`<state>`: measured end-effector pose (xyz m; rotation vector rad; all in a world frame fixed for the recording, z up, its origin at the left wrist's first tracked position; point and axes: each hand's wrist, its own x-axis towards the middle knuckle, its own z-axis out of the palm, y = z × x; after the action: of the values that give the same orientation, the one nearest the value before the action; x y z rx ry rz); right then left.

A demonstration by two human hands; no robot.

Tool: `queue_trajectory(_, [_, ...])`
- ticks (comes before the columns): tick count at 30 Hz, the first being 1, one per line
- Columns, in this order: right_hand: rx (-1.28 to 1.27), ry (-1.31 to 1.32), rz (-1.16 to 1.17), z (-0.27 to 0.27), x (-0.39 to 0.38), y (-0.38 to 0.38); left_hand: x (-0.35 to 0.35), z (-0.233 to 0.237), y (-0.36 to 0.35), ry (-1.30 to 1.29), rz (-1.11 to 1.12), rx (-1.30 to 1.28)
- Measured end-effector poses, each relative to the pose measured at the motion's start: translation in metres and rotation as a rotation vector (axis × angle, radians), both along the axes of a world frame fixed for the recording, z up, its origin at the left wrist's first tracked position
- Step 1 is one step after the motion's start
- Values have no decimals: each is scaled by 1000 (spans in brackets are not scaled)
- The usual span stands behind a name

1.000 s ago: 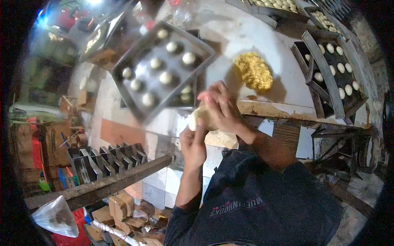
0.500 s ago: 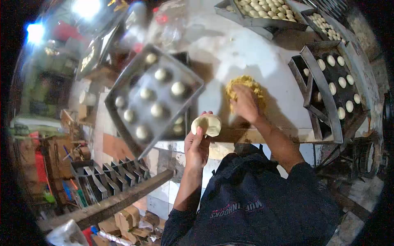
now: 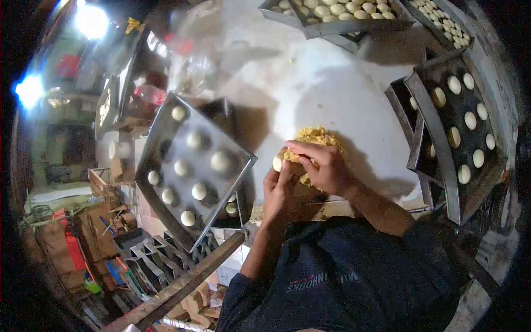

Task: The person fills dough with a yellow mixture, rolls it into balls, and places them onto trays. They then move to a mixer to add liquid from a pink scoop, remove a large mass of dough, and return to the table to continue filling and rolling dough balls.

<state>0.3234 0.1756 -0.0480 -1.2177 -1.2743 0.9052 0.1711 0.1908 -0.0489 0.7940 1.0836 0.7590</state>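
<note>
My left hand (image 3: 280,191) is closed around a flattened piece of pale dough (image 3: 277,163), only its left edge showing beside the thumb. Against that dough my right hand (image 3: 327,166) presses a clump of yellow crumbly filling (image 3: 291,155), its fingers curled over the top. Directly behind the right hand, on the white tabletop, lies a heap of the same yellow filling (image 3: 318,134). The hands touch or nearly touch, and they hide most of the dough.
On the left, a metal tray (image 3: 141,185) with several dough balls rests on another tray. More stacked trays (image 3: 437,133) with dough balls stand at right; others (image 3: 362,26) sit at the back. A wooden beam (image 3: 185,282) runs below the left tray, near metal moulds (image 3: 146,263).
My right hand has come from the heap to the left hand, bringing yellow filling onto the dough. The left hand has moved slightly right and up. The camera view has shifted.
</note>
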Motion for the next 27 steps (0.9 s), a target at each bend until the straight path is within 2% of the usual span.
queue_trajectory(2, [78, -602, 30, 5, -5, -7, -5, -10, 0, 47, -89, 82])
queue_trajectory(4, [157, -539, -12, 9, -9, -10, -6, -8, -5, -87, 43, 112])
queue_trajectory(6, [399, -246, -112, 5, -15, -12, -19, -5, -9, -177, 96, 108])
queue_trajectory(7, [249, -76, -175, 9, -22, -20, -24, 1, -15, -272, 123, 190])
queue_trajectory(8, [259, -82, -164, 8, -27, -25, -30, 5, -21, -368, 154, 271])
queue_trajectory(9, [21, 225, -29, 3, -32, -29, -33, 2, -27, -452, 193, 308])
queue_trajectory(10, [-225, 524, 111, 1, -40, -34, -41, 2, -34, -357, 131, 410])
queue_trajectory(12, [-186, 491, 97, 14, -67, -43, -52, 4, -54, 149, 66, 685])
queue_trajectory(13, [25, 136, -9, 38, -83, -54, -62, -5, -64, 419, 48, 881])
queue_trajectory(14, [244, -216, -114, 56, -99, -64, -73, -13, -75, 407, 48, 952])
queue_trajectory(16, [255, -270, -80, 65, -129, -81, -89, 26, -105, 423, 41, 1000])
queue_trajectory(17, [345, -307, -111, 67, -142, -89, -106, 36, -116, 731, 41, 1107])
queue_trajectory(18, [433, -345, -143, 70, -155, -98, -123, 44, -124, 623, 40, 1039])
queue_trajectory(20, [503, -366, -134, 87, -172, -121, -136, 69, -155, -57, 347, 715])
queue_trajectory(22, [661, -295, 92, 95, -183, -139, -171, 57, -170, -324, 309, 648])
queue_trajectory(24, [657, -291, 156, 105, -190, -149, -190, 48, -183, -315, 278, 659])
queue_trajectory(26, [97, -141, 279, 120, -190, -160, -197, 44, -192, -122, 357, 939])
queue_trajectory(27, [-14, 1, 384, 114, -190, -159, -194, 45, -197, -88, 399, 1005])
